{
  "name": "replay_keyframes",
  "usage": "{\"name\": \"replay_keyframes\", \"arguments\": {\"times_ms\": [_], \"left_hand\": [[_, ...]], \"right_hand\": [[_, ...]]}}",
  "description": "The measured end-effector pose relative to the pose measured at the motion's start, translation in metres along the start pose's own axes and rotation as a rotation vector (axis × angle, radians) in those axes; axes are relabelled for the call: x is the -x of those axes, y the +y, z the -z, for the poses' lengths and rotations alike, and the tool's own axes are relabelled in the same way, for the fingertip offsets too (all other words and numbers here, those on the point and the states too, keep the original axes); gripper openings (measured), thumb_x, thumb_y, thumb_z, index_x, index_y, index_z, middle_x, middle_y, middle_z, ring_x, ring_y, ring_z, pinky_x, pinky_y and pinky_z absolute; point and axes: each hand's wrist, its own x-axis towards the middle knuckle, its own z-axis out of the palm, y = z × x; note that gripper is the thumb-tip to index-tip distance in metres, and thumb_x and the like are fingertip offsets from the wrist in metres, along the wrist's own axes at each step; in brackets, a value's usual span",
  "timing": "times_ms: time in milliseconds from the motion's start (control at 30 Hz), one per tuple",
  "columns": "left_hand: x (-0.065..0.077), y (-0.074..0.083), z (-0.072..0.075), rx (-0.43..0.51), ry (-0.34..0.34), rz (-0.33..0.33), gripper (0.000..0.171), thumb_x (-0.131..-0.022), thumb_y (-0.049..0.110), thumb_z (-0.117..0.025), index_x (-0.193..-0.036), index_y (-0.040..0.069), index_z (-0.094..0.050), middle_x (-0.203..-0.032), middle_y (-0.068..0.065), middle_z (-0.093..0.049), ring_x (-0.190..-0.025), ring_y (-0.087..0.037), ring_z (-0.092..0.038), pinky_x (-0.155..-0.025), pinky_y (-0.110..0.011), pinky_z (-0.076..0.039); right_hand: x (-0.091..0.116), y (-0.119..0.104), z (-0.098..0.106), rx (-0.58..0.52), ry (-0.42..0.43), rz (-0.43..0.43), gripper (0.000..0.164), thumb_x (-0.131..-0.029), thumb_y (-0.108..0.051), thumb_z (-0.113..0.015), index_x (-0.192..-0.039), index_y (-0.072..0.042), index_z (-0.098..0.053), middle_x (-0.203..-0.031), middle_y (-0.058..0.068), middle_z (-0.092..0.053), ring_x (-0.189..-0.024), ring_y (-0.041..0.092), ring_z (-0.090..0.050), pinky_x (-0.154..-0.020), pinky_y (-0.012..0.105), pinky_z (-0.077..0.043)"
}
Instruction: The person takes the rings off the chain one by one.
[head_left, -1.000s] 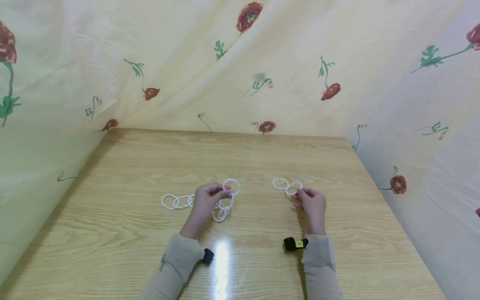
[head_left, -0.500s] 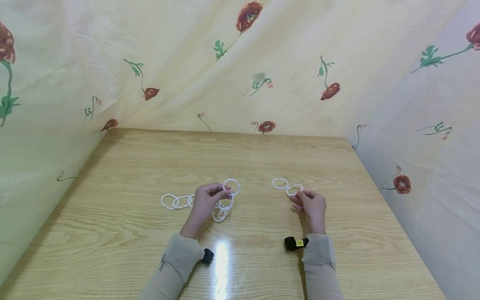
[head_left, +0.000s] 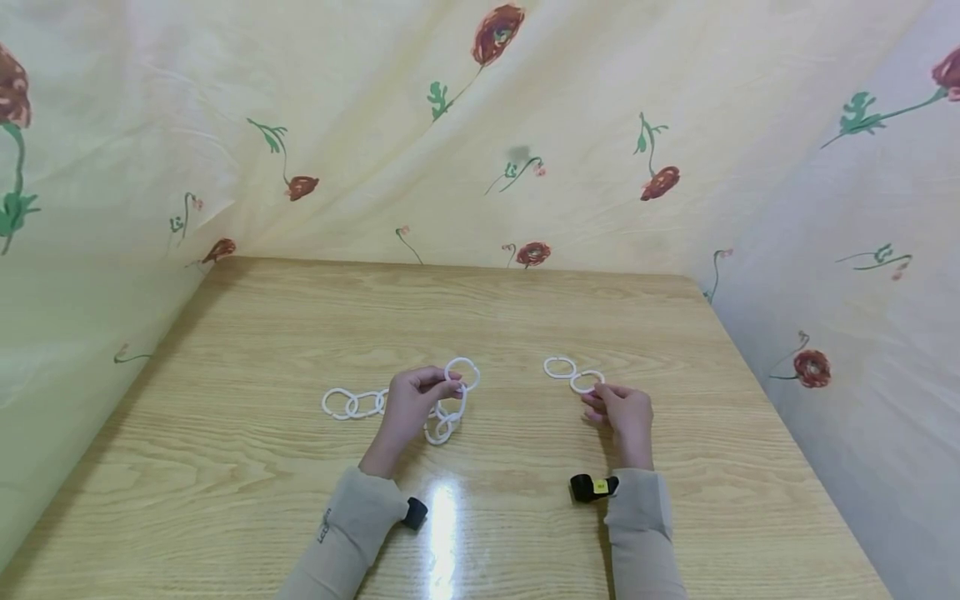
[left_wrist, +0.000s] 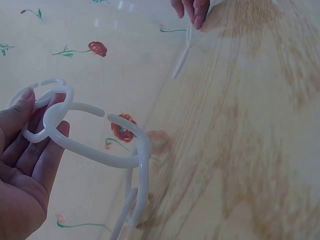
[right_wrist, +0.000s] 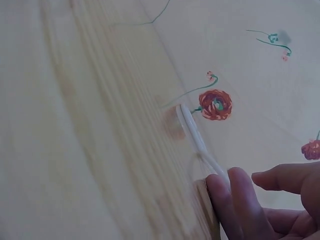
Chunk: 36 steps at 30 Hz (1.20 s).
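Note:
My left hand (head_left: 411,402) pinches a white plastic ring (head_left: 462,360), the raised end of a chain of linked rings. From it the chain hangs down to the table, bunches below the hand and trails left, where a split ring (head_left: 340,417) ends it. A gap shows in the big chain link (left_wrist: 92,153) in the left wrist view. At the right, my right hand (head_left: 628,408) has a second white ring (head_left: 587,372) by its near edge at the fingertips. Right beside that ring lies another white ring (head_left: 560,357), farther from the hand.
A light wood-grain table (head_left: 480,308) carries everything. Behind and at both sides hangs a pale cloth (head_left: 360,125) with a red flower print. A bright glare streak (head_left: 442,533) shows near the front. Each cuff has a small black camera (head_left: 581,487) on it.
The ring at my right fingertips has dropped slightly and shifted, overlapping the far ring less. My left hand and its chain stay the same.

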Motion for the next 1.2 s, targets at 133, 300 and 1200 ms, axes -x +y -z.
{"name": "replay_keyframes", "arguments": {"times_ms": [133, 300, 1200], "left_hand": [[0.000, -0.001, 0.000, 0.002, 0.003, 0.011, 0.013, -0.089, -0.001, -0.066, -0.095, -0.011, -0.067, -0.102, -0.024, -0.071, -0.074, -0.005, -0.070, -0.080, -0.023, -0.059], [-0.001, -0.002, 0.000, 0.011, 0.002, 0.004, 0.012, -0.088, -0.001, -0.066, -0.094, -0.012, -0.067, -0.101, -0.023, -0.072, -0.073, -0.006, -0.070, -0.080, -0.023, -0.060], [0.000, -0.002, -0.004, 0.032, -0.036, -0.037, 0.014, -0.089, -0.002, -0.065, -0.096, -0.014, -0.066, -0.103, -0.029, -0.069, -0.074, -0.004, -0.069, -0.080, -0.025, -0.060]], "right_hand": [[0.001, -0.002, 0.004, 0.099, 0.006, 0.009, 0.042, -0.098, -0.009, -0.052, -0.131, 0.017, -0.047, -0.069, -0.007, -0.068, -0.062, -0.001, -0.067, -0.062, 0.018, -0.059], [0.002, -0.004, 0.007, 0.171, 0.000, 0.018, 0.042, -0.098, -0.011, -0.052, -0.129, 0.017, -0.049, -0.071, -0.007, -0.069, -0.063, -0.001, -0.066, -0.063, 0.019, -0.060], [0.009, -0.014, -0.009, 0.217, -0.048, 0.174, 0.040, -0.093, -0.015, -0.065, -0.128, 0.004, -0.058, -0.084, -0.017, -0.066, -0.077, -0.006, -0.063, -0.070, 0.016, -0.058]]}}
